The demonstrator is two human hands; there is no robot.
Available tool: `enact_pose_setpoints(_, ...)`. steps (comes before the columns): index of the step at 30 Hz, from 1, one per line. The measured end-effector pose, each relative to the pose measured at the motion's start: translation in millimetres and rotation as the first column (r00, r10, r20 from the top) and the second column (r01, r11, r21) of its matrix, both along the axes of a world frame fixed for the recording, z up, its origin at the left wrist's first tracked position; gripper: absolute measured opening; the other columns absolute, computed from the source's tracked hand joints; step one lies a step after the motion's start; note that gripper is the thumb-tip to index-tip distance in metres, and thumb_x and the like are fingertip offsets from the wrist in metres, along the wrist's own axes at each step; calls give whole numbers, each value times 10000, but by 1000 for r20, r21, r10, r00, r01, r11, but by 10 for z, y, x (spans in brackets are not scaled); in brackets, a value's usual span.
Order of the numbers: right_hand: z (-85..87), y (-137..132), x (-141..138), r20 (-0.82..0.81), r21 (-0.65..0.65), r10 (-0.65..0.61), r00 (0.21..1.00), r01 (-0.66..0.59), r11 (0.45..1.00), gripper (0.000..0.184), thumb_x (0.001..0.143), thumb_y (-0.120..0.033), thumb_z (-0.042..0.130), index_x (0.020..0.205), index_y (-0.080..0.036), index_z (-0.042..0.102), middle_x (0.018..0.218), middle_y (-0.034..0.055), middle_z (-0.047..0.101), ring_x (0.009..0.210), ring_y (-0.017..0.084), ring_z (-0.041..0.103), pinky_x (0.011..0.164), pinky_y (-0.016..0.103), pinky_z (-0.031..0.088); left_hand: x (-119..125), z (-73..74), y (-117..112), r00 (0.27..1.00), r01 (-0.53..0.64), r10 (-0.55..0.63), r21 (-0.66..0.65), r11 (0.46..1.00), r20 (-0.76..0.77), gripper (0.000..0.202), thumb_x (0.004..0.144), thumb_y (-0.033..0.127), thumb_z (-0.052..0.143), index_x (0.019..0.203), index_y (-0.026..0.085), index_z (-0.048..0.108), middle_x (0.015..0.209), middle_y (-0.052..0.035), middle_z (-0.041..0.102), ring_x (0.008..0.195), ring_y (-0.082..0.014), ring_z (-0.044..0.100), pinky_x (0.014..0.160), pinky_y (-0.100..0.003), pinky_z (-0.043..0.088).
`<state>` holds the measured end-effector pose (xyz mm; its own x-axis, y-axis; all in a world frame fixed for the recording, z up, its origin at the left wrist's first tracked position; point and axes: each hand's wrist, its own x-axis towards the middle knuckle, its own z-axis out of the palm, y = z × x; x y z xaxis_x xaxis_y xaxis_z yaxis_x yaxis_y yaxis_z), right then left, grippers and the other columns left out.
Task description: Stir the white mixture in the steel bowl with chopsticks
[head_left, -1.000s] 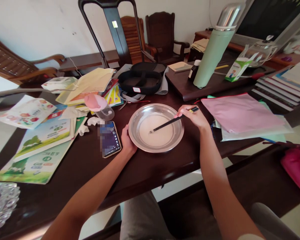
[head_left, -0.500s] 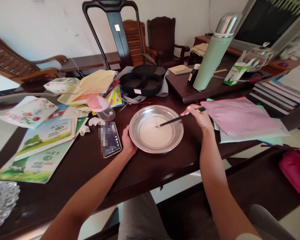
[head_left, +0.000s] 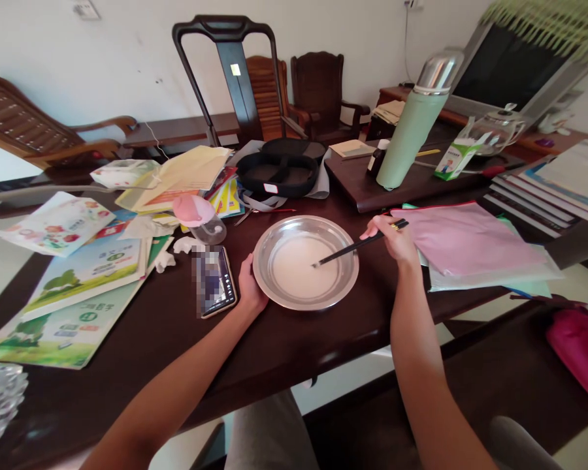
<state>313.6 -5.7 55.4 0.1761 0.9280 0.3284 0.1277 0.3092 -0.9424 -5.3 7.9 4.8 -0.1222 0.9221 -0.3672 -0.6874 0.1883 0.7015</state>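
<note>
A round stainless steel basin [head_left: 306, 304] sits on the dark table, holding a whitish liquid [head_left: 294, 269]. My left hand [head_left: 251, 287] is against the basin's left side, with the fingers along its outer wall and partly hidden by it. In my right hand [head_left: 396, 238], right of the basin, is a pair of black chopsticks [head_left: 353, 245]. They slant down to the left over the rim, and their tips are in the liquid near the middle. A phone [head_left: 221, 284] with a lit screen, partly blurred out, lies just left of my left hand.
Left of the basin are a pink-lidded clear cup [head_left: 194, 210], crumpled tissues and booklets [head_left: 85, 281]. Behind it lies an open black case [head_left: 279, 173]. A tall green thermos [head_left: 411, 134] stands back right, beyond a pink zip folder [head_left: 470, 238].
The chopstick tips have shifted slightly right and toward me in the liquid. My left hand stays at the basin's side. The camera view has tilted up a little.
</note>
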Motion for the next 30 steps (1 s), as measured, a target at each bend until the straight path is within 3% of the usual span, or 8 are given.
enact_pose_setpoints(3, 26, 13, -97, 62, -61, 151, 987, -147, 987, 526, 821, -745, 810, 620, -263, 753, 683, 32, 793, 725, 255, 784, 837, 405, 606, 10, 23, -9, 1000, -1, 1, -11, 1000, 15, 210, 767, 422, 781, 729, 219, 747, 793, -14, 805, 797, -225, 738, 833, -335, 609)
enact_pose_setpoints(5, 48, 25, -152, 88, -68, 182, 979, -176, 982, 519, 790, -759, 829, 661, -259, 779, 722, 42, 810, 752, 259, 792, 854, 409, 610, 12, 28, -10, 1000, -4, 4, -13, 1000, 16, 199, 771, 412, 777, 724, 222, 745, 787, -11, 804, 792, -221, 735, 821, -329, 608)
enact_pose_setpoints(11, 13, -12, -4, -21, 25, -33, 999, 34, 999, 535, 847, -723, 805, 578, -269, 721, 613, 26, 757, 708, 249, 764, 845, 406, 593, -11, -8, -2, 1000, -6, 6, -4, 1000, -7, 214, 759, 430, 798, 733, 224, 744, 772, -4, 792, 828, -233, 744, 828, -332, 606)
enact_pose_setpoints(17, 66, 5, -142, 86, -66, 195, 977, -189, 980, 527, 799, -765, 821, 649, -262, 775, 704, 34, 808, 738, 248, 782, 841, 394, 609, -14, -21, 3, 1000, 4, -3, 25, 1000, -28, 260, 743, 466, 828, 739, 222, 738, 735, 5, 765, 834, -240, 751, 880, -349, 607)
enact_pose_setpoints(23, 42, -11, -15, 38, -13, -42, 998, 43, 999, 567, 840, -780, 770, 596, -271, 714, 640, 30, 774, 715, 261, 780, 875, 432, 613, -14, -31, 15, 1000, 8, -7, 32, 999, -26, 244, 768, 455, 809, 742, 224, 734, 743, 2, 773, 846, -240, 757, 855, -341, 598)
enact_pose_setpoints(28, 60, -1, -128, 74, -66, 174, 982, -169, 983, 540, 805, -773, 806, 625, -266, 755, 686, 39, 798, 737, 261, 787, 841, 411, 620, -20, -33, 15, 1000, 9, -8, 35, 999, -22, 258, 755, 461, 828, 739, 225, 726, 720, 14, 752, 826, -231, 751, 862, -336, 591)
enact_pose_setpoints(30, 75, 9, -169, 88, -74, 186, 979, -179, 981, 522, 784, -774, 826, 671, -266, 778, 723, 39, 817, 766, 265, 795, 874, 419, 622, -14, -24, 11, 1000, 4, -4, 27, 1000, -16, 245, 761, 452, 816, 730, 227, 727, 728, 6, 759, 832, -232, 750, 859, -335, 591)
